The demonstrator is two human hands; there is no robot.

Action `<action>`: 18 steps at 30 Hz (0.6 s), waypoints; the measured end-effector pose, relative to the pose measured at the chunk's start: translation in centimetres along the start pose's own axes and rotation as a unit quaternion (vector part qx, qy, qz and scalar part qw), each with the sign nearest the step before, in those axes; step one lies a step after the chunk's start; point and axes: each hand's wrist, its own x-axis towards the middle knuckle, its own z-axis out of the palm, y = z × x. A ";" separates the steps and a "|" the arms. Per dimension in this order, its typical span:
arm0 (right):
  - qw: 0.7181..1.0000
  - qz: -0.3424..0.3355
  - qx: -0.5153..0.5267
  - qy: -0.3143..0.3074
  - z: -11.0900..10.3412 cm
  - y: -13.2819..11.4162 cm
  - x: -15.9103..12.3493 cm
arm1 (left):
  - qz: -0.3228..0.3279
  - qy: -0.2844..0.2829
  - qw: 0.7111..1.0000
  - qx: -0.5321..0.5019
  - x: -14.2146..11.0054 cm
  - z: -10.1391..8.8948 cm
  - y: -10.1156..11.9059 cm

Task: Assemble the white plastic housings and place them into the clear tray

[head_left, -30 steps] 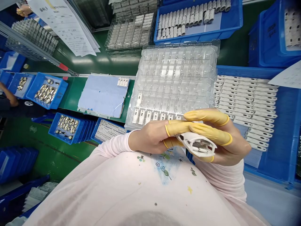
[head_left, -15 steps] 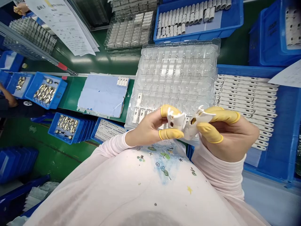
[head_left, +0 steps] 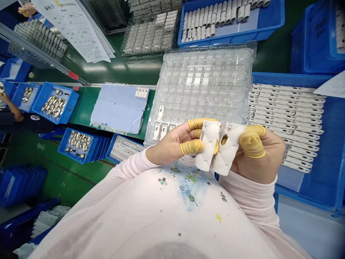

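My left hand point(head_left: 172, 144), with yellow finger cots, pinches a white plastic shell piece point(head_left: 208, 145) between thumb and fingers. My right hand point(head_left: 258, 153) grips a second white shell piece point(head_left: 228, 150) right beside it, thumb pressed on its face. Both pieces are held flat side up, edges touching, just above my chest. Behind them lies a clear blister tray point(head_left: 205, 82) with a few white parts point(head_left: 160, 129) in its nearest rows.
A blue crate of stacked white shells point(head_left: 291, 111) stands at the right. Another blue crate of white parts point(head_left: 223, 19) stands behind the tray. A blue mat point(head_left: 118, 108) lies on the green belt. Blue bins of metal pieces point(head_left: 55, 104) and another person's arm point(head_left: 10, 108) are at the left.
A single white housing held in both hands a second ago has come apart into two shells. Both halves now face up side by side, one in each hand.
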 end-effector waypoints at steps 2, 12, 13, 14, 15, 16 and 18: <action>1.000 0.004 0.004 -0.001 0.0 0.1 0.1 | -0.002 0.011 1.000 0.018 0.0 -0.1 0.0; 1.000 0.014 0.023 0.016 0.0 0.3 0.2 | 0.006 0.026 0.997 0.068 0.1 -0.2 -0.2; 1.000 0.014 0.021 0.016 0.0 0.2 0.2 | 0.010 0.025 0.997 0.077 0.1 -0.2 -0.2; 1.000 0.014 0.020 0.015 0.0 0.2 0.2 | 0.013 0.024 0.996 0.087 0.1 -0.2 -0.2; 1.000 0.015 0.019 0.012 0.0 0.3 0.1 | 0.017 0.024 0.995 0.096 0.1 -0.2 -0.3; 1.000 0.019 0.018 0.009 -0.1 0.3 0.0 | 0.019 0.025 0.994 0.102 0.2 -0.2 -0.3; 0.999 0.027 0.021 0.003 -0.3 0.5 -0.1 | 0.016 0.028 0.994 0.102 0.2 -0.3 -0.3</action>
